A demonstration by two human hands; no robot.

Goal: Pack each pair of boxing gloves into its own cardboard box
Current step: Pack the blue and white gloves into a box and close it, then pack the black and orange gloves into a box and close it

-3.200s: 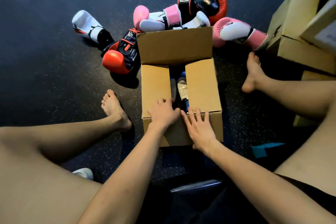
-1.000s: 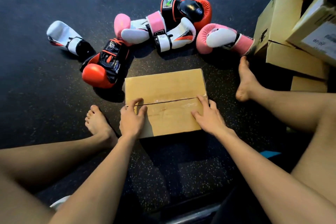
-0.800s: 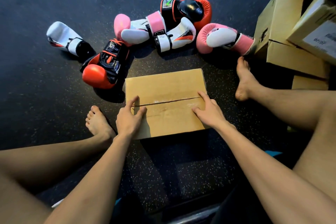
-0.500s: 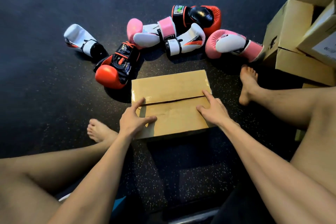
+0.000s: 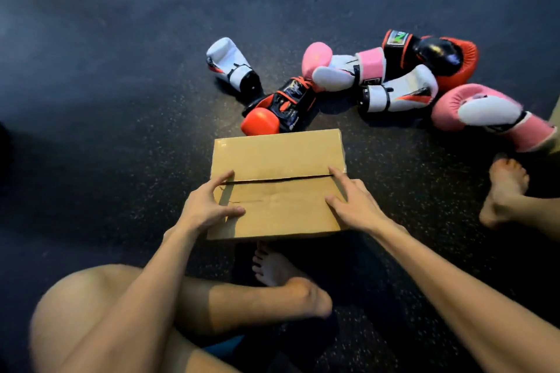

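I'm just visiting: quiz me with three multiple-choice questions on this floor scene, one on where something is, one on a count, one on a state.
1. Where do the loose gloves lie relative to the cardboard box?
A. beyond it, away from the person
B. on top of it
C. between it and the person

2. How many gloves lie loose on the floor?
A. two
B. four
C. six

3. What state is the box in?
A. flaps standing open
B. flaps folded shut
C. crushed flat

Answers:
1. A, they lie scattered past the far edge.
2. C, two white, two pink, two red-and-black.
3. B, the flaps meet at a seam under the left hand and right hand.
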